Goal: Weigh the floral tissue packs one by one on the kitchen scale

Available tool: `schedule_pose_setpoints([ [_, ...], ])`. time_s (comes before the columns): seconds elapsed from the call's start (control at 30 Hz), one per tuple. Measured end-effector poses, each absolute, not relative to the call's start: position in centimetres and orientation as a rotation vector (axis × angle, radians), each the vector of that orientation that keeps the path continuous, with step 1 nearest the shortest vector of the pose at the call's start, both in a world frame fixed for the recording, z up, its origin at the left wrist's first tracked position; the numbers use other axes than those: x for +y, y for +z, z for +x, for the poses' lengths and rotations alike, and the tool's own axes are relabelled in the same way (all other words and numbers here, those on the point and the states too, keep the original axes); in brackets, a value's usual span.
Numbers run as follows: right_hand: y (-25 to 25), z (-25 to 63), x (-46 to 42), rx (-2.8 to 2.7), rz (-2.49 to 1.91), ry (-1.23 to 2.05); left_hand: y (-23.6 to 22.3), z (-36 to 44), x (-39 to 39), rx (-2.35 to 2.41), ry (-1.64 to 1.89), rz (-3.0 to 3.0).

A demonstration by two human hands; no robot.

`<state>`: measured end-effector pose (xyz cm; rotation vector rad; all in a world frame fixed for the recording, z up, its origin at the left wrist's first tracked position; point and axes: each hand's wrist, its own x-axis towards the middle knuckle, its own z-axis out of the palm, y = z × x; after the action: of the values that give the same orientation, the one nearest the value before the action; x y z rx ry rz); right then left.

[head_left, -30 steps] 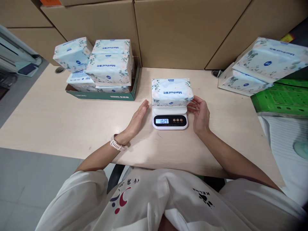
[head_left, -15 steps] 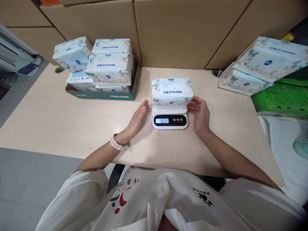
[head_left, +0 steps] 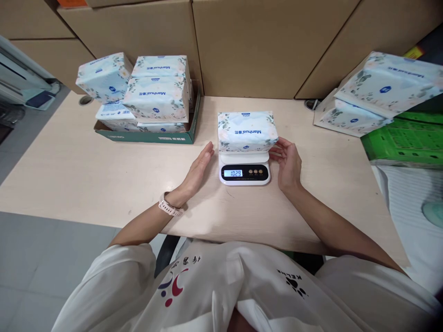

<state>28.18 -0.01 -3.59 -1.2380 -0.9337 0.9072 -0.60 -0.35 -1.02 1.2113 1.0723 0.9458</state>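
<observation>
A tissue pack (head_left: 247,131) with a blue floral print rests on a white digital kitchen scale (head_left: 245,159). The scale's lit display reads 102.9. To the left of the scale, my left hand (head_left: 198,173) stands on its edge on the table, fingers stretched out and apart from the pack. My right hand (head_left: 290,166) is at the right side, its fingers loosely curved beside the pack's lower right corner. Its fingertips are partly hidden behind that corner, and whether they touch the pack is unclear. Neither hand grips anything.
A green cardboard tray (head_left: 148,136) at the back left holds several tissue packs (head_left: 155,99). More tissue packs (head_left: 387,85) are stacked at the right, beside a green crate (head_left: 408,140). Large cardboard boxes (head_left: 270,50) line the table's (head_left: 86,180) back edge.
</observation>
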Motion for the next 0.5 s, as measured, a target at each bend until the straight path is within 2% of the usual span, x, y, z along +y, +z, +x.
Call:
schedule_pose_setpoints([
  [0.5,-3.91,28.28,0.01,-1.006,-1.253,0.842,-1.46,-0.86,-0.06,1.055,0.937,1.322],
])
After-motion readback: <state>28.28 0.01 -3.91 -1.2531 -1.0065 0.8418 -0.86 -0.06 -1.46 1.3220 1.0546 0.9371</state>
